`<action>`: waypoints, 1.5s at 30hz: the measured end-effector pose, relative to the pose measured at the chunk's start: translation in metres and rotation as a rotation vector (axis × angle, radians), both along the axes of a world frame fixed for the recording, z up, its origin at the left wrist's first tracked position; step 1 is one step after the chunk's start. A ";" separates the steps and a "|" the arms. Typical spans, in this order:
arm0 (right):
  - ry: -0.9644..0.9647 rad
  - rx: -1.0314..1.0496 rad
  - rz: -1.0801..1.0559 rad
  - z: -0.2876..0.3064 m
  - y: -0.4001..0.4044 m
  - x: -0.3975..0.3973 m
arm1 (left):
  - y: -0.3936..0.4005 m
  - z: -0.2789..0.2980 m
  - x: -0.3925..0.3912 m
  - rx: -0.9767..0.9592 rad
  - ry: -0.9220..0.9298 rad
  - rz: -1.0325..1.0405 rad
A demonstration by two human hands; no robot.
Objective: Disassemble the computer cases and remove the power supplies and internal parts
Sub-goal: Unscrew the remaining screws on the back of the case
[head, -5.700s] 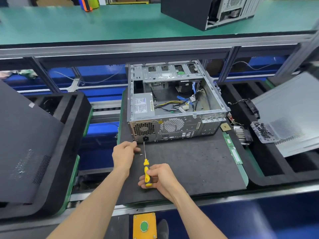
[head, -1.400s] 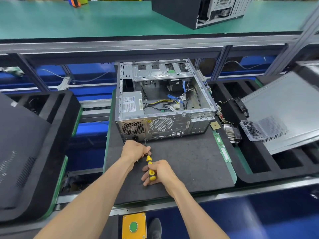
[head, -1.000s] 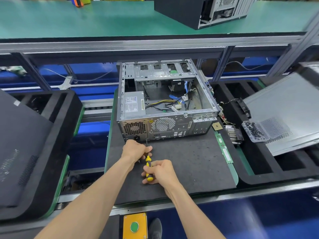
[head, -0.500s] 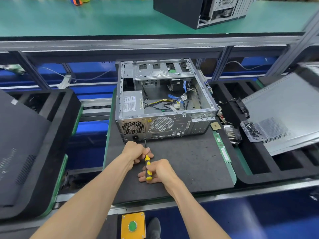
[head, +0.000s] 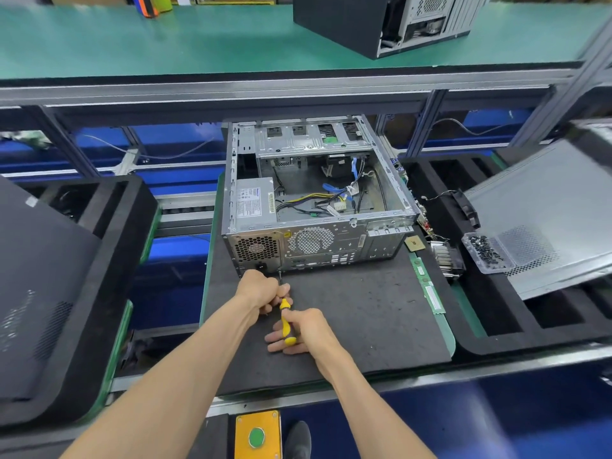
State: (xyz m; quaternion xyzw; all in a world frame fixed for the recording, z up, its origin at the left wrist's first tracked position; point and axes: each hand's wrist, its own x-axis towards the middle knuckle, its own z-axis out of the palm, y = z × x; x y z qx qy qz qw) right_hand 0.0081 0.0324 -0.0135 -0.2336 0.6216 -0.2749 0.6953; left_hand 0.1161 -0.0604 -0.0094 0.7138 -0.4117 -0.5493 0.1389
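Observation:
An open metal computer case [head: 331, 246] lies on its side on a dark mat [head: 364, 313], rear panel toward me. Its grey power supply [head: 253, 202] sits in the near left corner, with loose cables [head: 331, 200] beside it. My right hand [head: 303, 329] grips the yellow and black handle of a screwdriver [head: 286, 321]. The tip meets the rear panel's lower edge below the power supply grille. My left hand [head: 260, 291] pinches the shaft just behind the tip.
A clear box of screws [head: 486, 253] rests on a removed side panel [head: 549, 210] at the right, above a black foam tray [head: 480, 313]. A heatsink [head: 445, 260], a memory stick [head: 429, 289] and a chip [head: 414, 243] lie nearby. Another case [head: 381, 21] stands on the green shelf.
Over the last seconds both hands moved closer to the case, and the left hand went from resting near the shaft to pinching it. Since half a second ago, nothing notable changed.

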 end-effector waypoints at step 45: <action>-0.092 -0.050 -0.023 0.003 0.004 -0.006 | 0.007 0.011 0.003 -0.007 0.047 -0.071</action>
